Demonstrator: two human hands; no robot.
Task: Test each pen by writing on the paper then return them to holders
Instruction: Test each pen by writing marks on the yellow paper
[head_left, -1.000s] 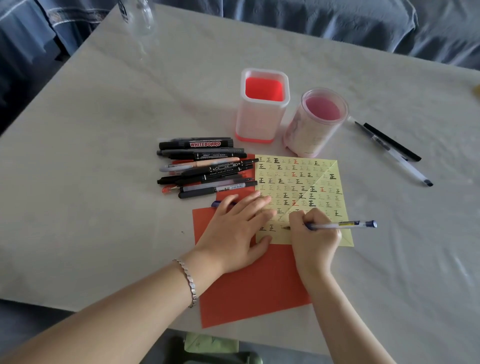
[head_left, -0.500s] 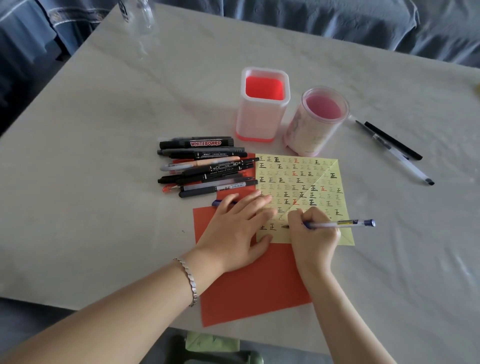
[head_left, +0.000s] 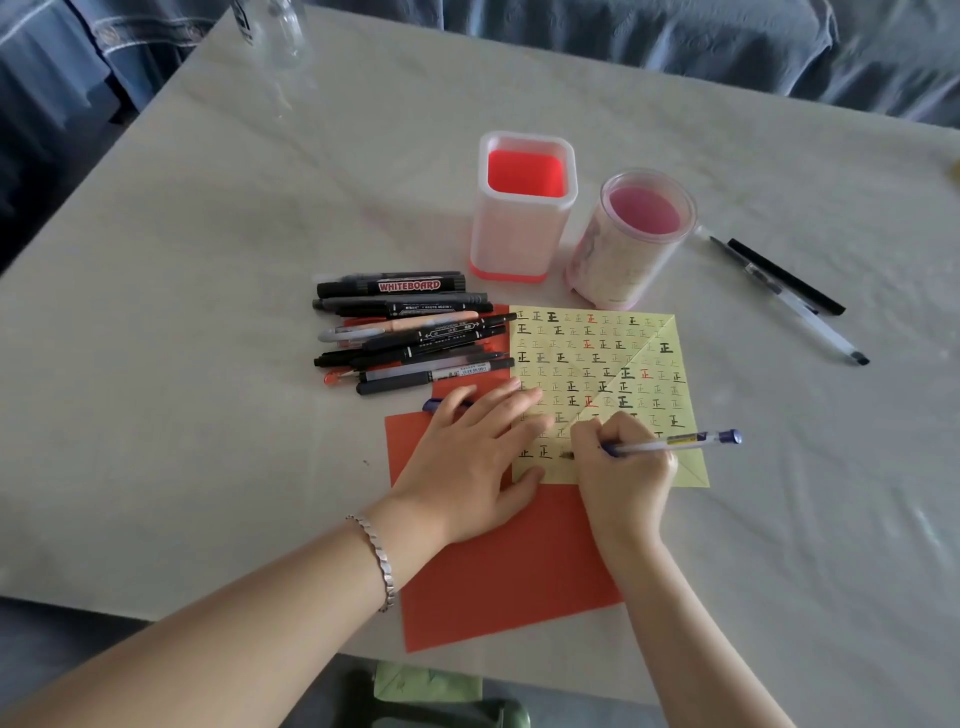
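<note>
Pen (head_left: 670, 443) under test: pinched between the thumb and curled fingers of the right hand (head_left: 623, 467), tip down on the lower-left part of the yellow paper (head_left: 597, 358), barrel slanting out to the right, a grip suited to adding a mark to the rows already written. The left hand (head_left: 467, 457) lies flat with fingers spread across the paper's left edge and the red sheet (head_left: 498, 571) beneath, apparently to stop the paper sliding. A pile of pens (head_left: 410, 332) lies just left of the paper, presumably awaiting trial. The square holder (head_left: 522, 208) and round holder (head_left: 634, 239) stand just beyond, holding no pens; two pens (head_left: 789, 291) lie apart on the table (head_left: 208, 260) at right.
</note>
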